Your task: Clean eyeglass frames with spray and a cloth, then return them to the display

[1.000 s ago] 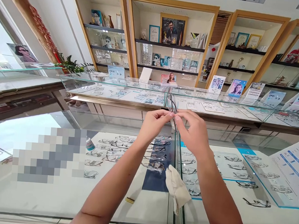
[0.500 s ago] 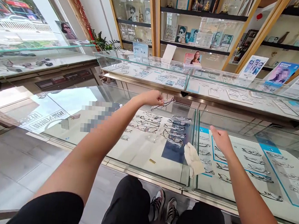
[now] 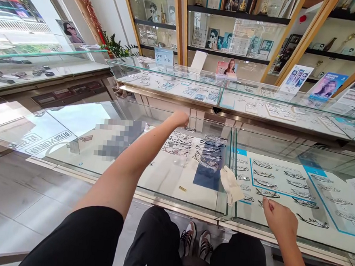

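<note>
My left hand (image 3: 180, 119) reaches to the far side of the glass display case, its fingers curled and mostly turned away. A pair of eyeglasses (image 3: 190, 129) shows right at its fingertips, low over the case floor. Nearer me, several eyeglasses (image 3: 178, 145) lie in a column, beside a second column of eyeglasses (image 3: 209, 153) on a dark blue card (image 3: 206, 177). My right hand (image 3: 280, 221) is closed over the front of the right-hand case, with no object visible in it. A cream cloth (image 3: 231, 185) hangs over the glass divider between the cases.
A small gold-coloured piece (image 3: 182, 189) lies in the left case. More eyeglasses (image 3: 295, 184) rest on blue-edged cards at right. Glass edges (image 3: 233, 145) stand upright between compartments. A second display counter (image 3: 181, 84) runs behind, with shelves (image 3: 237, 15) beyond.
My left hand has moved slightly left and lower, bringing the eyeglasses down behind the left column. My right hand has drawn back toward me and to the right.
</note>
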{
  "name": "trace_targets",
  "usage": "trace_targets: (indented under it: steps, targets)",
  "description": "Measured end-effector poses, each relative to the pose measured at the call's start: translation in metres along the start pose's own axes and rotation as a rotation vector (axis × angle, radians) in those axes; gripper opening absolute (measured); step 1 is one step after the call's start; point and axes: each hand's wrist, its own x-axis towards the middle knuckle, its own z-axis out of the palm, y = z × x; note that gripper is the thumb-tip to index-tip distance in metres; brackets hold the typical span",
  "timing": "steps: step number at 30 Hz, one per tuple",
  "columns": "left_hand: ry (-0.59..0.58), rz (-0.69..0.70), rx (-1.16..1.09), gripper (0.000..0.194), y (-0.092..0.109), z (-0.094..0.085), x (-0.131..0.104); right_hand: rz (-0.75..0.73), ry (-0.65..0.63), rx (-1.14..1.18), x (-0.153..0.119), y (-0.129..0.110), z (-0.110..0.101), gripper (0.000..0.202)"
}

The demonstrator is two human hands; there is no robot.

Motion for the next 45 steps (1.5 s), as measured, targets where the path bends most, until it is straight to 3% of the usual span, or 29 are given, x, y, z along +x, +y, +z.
trace_targets:
  steps: [9, 14, 20, 24, 27, 30, 33, 36, 38, 40, 43, 45]
  targets:
    - [-0.016, -0.035, 0.002, 0.040, -0.002, 0.024, 0.009, 0.047, 0.006, -0.034, 0.012, -0.014, -0.007, 0.062]
    - [-0.024, -0.042, 0.016, 0.033, 0.000, 0.023, 0.003, 0.045, 0.022, -0.046, 0.012, -0.016, -0.008, 0.064]
    - [0.073, -0.075, 0.022, 0.051, 0.013, 0.010, -0.019, 0.012, 0.043, -0.039, 0.010, -0.017, -0.010, 0.064]
    - [0.303, 0.012, -0.044, 0.046, 0.036, -0.008, -0.072, 0.010, 0.058, -0.033, 0.009, -0.017, -0.011, 0.063]
    - [0.479, 0.141, -0.258, 0.036, 0.060, -0.016, -0.140, 0.003, 0.048, -0.035, 0.009, -0.016, -0.012, 0.063]
    - [0.620, 0.251, -0.609, 0.030, 0.083, -0.006, -0.219, 0.017, 0.050, -0.035, 0.010, -0.013, -0.011, 0.061]
    - [0.670, 0.359, -1.010, 0.027, 0.097, 0.029, -0.291, 0.035, 0.045, -0.041, 0.009, -0.009, -0.010, 0.059]
    - [0.607, 0.349, -1.418, 0.034, 0.094, 0.094, -0.345, 0.029, 0.036, -0.034, 0.008, -0.006, -0.010, 0.061]
    - [0.573, 0.199, -1.632, 0.040, 0.083, 0.151, -0.368, 0.014, 0.057, -0.035, 0.008, -0.003, -0.009, 0.060]
    - [0.665, -0.006, -1.851, 0.039, 0.067, 0.212, -0.383, 0.006, 0.083, -0.033, 0.009, -0.002, -0.008, 0.057]
    - [0.683, -0.401, -2.151, 0.040, 0.048, 0.293, -0.392, 0.002, 0.109, -0.023, 0.012, 0.001, -0.006, 0.051]
    - [0.712, -0.703, -2.349, 0.043, 0.041, 0.335, -0.393, 0.006, 0.117, -0.018, 0.013, 0.002, -0.004, 0.051]
